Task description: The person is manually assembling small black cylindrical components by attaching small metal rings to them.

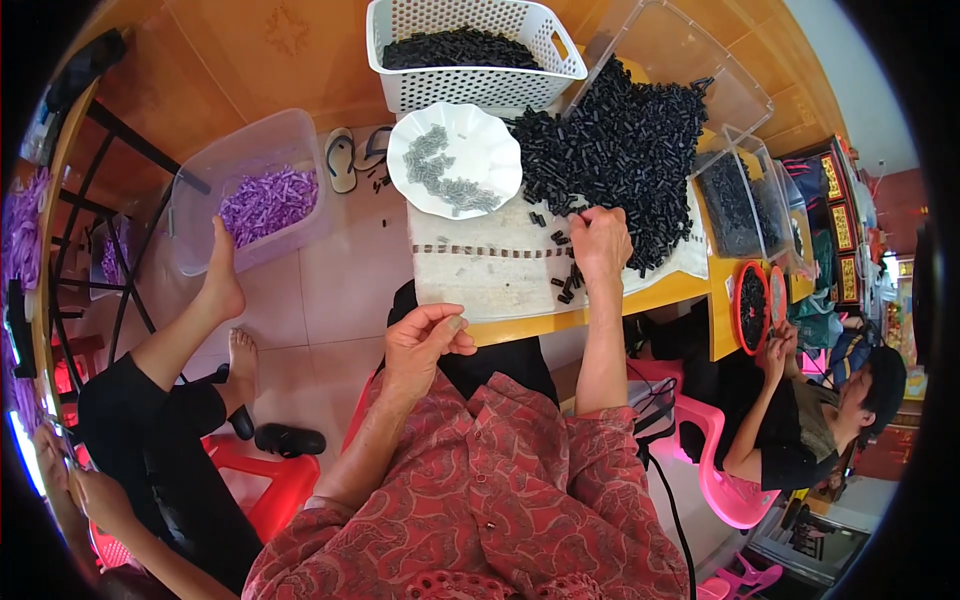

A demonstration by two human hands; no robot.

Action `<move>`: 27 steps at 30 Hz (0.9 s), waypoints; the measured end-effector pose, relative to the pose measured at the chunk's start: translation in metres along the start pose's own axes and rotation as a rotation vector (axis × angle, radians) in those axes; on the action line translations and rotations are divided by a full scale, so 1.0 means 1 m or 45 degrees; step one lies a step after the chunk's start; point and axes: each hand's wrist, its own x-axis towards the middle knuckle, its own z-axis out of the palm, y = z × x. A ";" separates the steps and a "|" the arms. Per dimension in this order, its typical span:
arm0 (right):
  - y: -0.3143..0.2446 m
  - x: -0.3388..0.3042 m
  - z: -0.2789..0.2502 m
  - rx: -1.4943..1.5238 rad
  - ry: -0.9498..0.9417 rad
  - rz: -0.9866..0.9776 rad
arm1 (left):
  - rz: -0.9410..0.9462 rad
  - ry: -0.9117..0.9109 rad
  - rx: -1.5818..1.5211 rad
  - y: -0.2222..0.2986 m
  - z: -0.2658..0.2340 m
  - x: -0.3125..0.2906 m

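On the white cloth (450, 285) lies a big heap of small black tube-like pieces (630, 150). My right hand (602, 242) is at the heap's near left edge, its thumb and fingers pinched together; whatever is in them is hidden. Several loose black pieces (566, 285) lie beside that wrist. My left hand (425, 343) hovers at the table's front edge, thumb closed against the curled fingers, and anything in the pinch is too small to make out. A white scalloped plate (490, 135) holds small clear pieces (440, 170).
Behind the plate stands a white perforated basket (470, 85) of black pieces. Clear plastic bins (740, 190) flank the heap. On the floor, a tub (185, 225) holds purple strips. One person (800, 420) works at right beside a red basket (750, 305); another person's leg (180, 320) shows at left.
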 end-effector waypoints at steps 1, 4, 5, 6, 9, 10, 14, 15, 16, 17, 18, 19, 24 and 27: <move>0.000 0.001 -0.002 -0.030 -0.033 0.003 | -0.021 -0.008 0.023 0.000 0.001 0.000; 0.001 0.001 0.001 -0.077 -0.015 -0.039 | -0.004 -0.033 0.046 0.000 0.001 0.000; 0.001 0.000 0.001 -0.075 -0.015 -0.039 | -0.003 -0.032 0.048 -0.001 0.000 -0.001; 0.001 -0.001 0.002 -0.082 -0.019 -0.064 | -0.001 -0.035 0.050 -0.001 -0.001 -0.001; 0.001 -0.010 0.000 -0.003 0.032 -0.163 | 0.002 -0.046 0.042 -0.002 0.000 -0.001; 0.002 -0.016 -0.002 0.083 0.088 -0.239 | 0.002 -0.054 0.030 -0.002 0.000 -0.001; 0.008 -0.047 0.004 0.691 0.000 -0.258 | -0.017 -0.056 0.001 -0.002 -0.001 -0.001; 0.002 -0.059 0.002 1.057 -0.106 -0.137 | -0.026 -0.066 -0.021 -0.001 -0.001 -0.001; -0.004 -0.071 0.000 1.422 -0.215 -0.007 | -0.035 -0.074 -0.043 -0.001 -0.001 -0.001; -0.010 -0.080 -0.003 1.488 -0.290 0.067 | -0.041 -0.069 -0.042 -0.001 -0.001 0.000; -0.012 -0.088 -0.003 1.487 -0.292 0.074 | -0.050 -0.077 -0.076 -0.001 -0.001 0.000; -0.013 -0.094 -0.003 1.580 -0.379 0.106 | -0.059 -0.085 -0.110 -0.002 0.000 0.000; -0.011 -0.110 0.004 2.000 -0.665 0.241 | -0.094 -0.088 -0.175 0.001 0.001 0.000; -0.012 -0.114 0.005 2.095 -0.742 0.243 | -0.100 -0.104 -0.221 -0.001 -0.001 0.000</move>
